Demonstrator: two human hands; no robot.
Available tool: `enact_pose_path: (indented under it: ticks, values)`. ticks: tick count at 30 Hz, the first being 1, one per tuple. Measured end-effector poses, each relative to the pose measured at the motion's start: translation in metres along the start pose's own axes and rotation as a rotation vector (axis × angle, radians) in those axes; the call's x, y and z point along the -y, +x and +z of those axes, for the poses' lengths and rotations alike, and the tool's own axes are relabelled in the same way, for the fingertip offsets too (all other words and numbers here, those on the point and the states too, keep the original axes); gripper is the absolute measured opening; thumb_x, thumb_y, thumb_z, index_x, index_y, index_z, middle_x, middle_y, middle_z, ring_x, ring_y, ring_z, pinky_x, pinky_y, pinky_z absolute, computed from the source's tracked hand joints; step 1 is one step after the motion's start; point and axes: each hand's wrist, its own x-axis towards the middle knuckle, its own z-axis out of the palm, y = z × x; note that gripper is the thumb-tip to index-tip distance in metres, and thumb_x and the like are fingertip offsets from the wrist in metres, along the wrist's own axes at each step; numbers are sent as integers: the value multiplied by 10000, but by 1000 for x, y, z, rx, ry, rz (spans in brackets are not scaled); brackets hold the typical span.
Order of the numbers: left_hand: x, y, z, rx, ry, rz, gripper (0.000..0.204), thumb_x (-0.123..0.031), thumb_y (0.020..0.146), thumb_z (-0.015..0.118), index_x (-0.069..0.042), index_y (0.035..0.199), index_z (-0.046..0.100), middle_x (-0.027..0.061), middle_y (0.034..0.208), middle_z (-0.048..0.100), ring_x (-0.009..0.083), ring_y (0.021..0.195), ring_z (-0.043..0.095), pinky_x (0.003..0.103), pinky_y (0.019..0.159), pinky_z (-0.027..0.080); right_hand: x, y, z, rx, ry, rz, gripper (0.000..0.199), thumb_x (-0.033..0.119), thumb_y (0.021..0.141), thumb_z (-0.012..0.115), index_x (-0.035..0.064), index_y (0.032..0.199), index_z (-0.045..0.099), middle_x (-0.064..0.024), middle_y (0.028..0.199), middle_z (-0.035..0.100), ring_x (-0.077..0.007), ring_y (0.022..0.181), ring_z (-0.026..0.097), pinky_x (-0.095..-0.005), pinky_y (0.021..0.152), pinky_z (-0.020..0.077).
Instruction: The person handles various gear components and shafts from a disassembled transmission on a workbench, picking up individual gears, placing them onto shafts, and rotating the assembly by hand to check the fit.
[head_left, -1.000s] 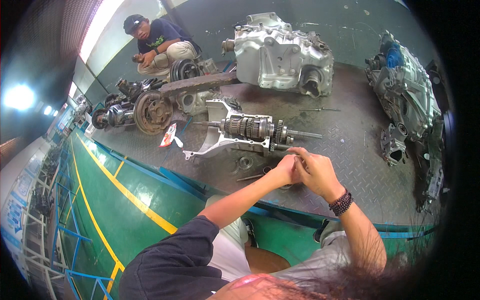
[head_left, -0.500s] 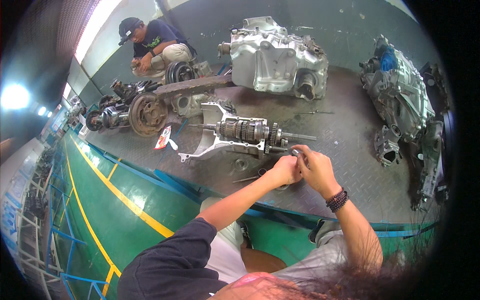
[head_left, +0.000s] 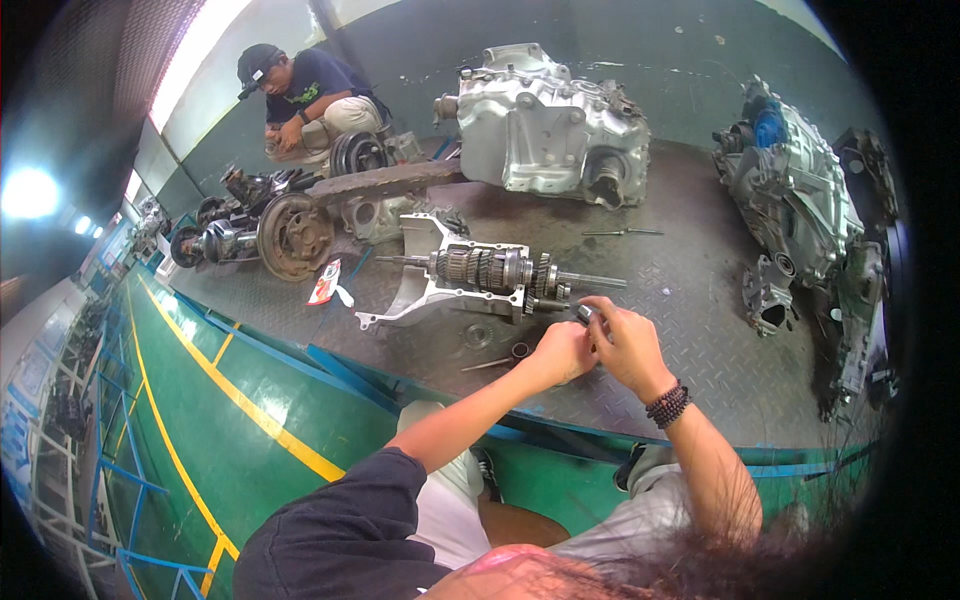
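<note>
Small metal part (head_left: 585, 313) pinched by both hands | steel checker-plate platform (head_left: 700, 330) | green floor (head_left: 200, 420)

We saw silver gearbox housing (head_left: 545, 125) at back of checker-plate table (head_left: 690, 320). Second grey casing (head_left: 795, 195) lay at right. Rusty brake drum (head_left: 292, 235) sat at left, red-white packet (head_left: 325, 283) just beside. Crouching person (head_left: 310, 100) worked beyond.

One head-worn fisheye camera looks steeply down and forward from above the person's own lap. Both forearms enter from the lower edge. The steel tread-plate platform (head_left: 700, 330) fills the middle distance at arm's reach; the green floor (head_left: 190, 420) curves away left. Straight edges bend toward the rim.
</note>
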Motion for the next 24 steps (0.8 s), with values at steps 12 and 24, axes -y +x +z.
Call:
enact_pose_path:
  ticks: [12, 24]
  values:
    - [2, -45, 3, -383, -63, 230, 276, -286, 1003, 765, -40, 1126, 753, 138, 1155, 706, 375, 1178, 660, 556, 1204, 451, 4, -2, -1, 46, -22, 15, 243, 204, 1087, 645, 132, 1305, 725, -197, 898, 786, -412, 848, 777, -522, 739, 602]
    - [0, -50, 5, -403, -206, 174, 242, -112, 1037, 692, 0, 1249, 724, 177, 1276, 747, 427, 1269, 679, 563, 1219, 491, 2, -6, -4, 32, -5, -19, 225, 193, 1089, 646, 137, 1291, 727, -195, 862, 771, -417, 824, 764, -527, 728, 594]
